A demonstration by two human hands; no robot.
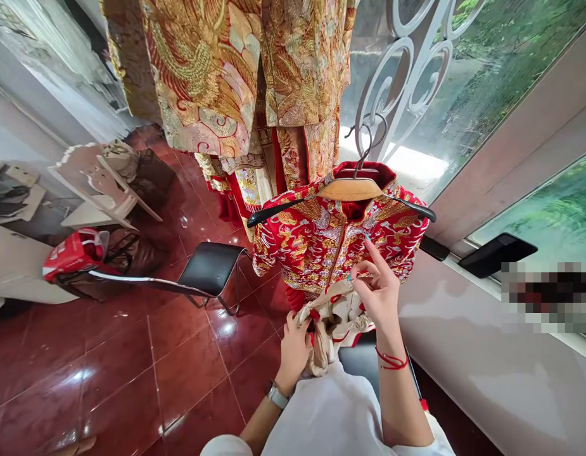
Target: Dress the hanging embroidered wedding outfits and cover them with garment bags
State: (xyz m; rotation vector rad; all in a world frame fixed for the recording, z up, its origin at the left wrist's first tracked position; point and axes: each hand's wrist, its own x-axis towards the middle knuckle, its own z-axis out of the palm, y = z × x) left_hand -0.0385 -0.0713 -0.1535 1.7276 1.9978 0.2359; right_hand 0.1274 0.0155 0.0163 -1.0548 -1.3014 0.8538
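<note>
A bunched cream cloth with red trim lies across my lap. My left hand is closed on its left side, fingers partly hidden in the folds. Just above the cloth's upper right edge, my right hand is raised in a pinch, one finger pointing up; whatever sits between the pinched fingertips is too small to make out. Right behind the hands hangs a red embroidered jacket with gold and silver patterns, beneath a wooden-centred hanger with black arms.
Gold embroidered garments hang ahead. A black chair stands to the left on red tiles, near a red bag and a white chair. A dark phone-like object rests on the window ledge at right.
</note>
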